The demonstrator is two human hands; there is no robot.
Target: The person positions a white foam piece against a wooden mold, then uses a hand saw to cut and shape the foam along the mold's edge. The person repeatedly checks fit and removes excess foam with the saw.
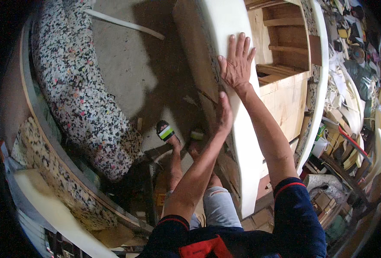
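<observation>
Currently white foam [243,137] runs lengthwise away from us, under our spread right hand [237,69]; our left hand [225,116], seemingly flat, flanks its left edge (neither grips).

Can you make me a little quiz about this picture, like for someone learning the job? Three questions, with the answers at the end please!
1. Pick one: what is the right hand touching, with its fingers spread?
A) the floor
B) the white foam
C) a shoe

2. Fill in the blank: in the picture, the big speckled foam piece is to the ____ of the wooden frame.

3. True or false: the sandal has a bright green stripe.

Key:
1. B, the white foam
2. left
3. True
</observation>
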